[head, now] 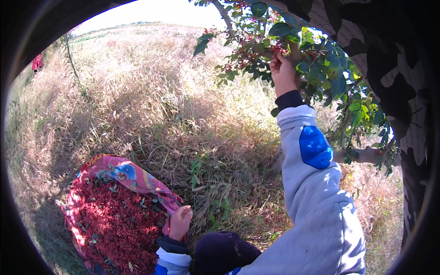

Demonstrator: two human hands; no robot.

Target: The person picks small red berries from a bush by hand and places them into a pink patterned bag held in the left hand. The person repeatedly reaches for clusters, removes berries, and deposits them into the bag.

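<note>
My right hand (284, 73) is raised into a leafy tree, fingertips closed on a cluster of small red berries (279, 48) that looks like Sichuan pepper. Leaves and a branch (295, 51) sit right beside the fingers. Low on the left, my left hand (180, 222) is curled over the near-right rim of a container wrapped in pink flowered cloth (146, 180). Its fingers look closed on that rim, though their undersides are hidden. A heap of picked red berries (117, 220) with scattered green leaves fills the container.
A thick low branch (361, 155) runs behind my right sleeve. Tall dry grass (137, 86) covers the ground. A person in red (37, 62) stands far off at the left. Camouflage-patterned fabric (388, 68) borders the view at the right.
</note>
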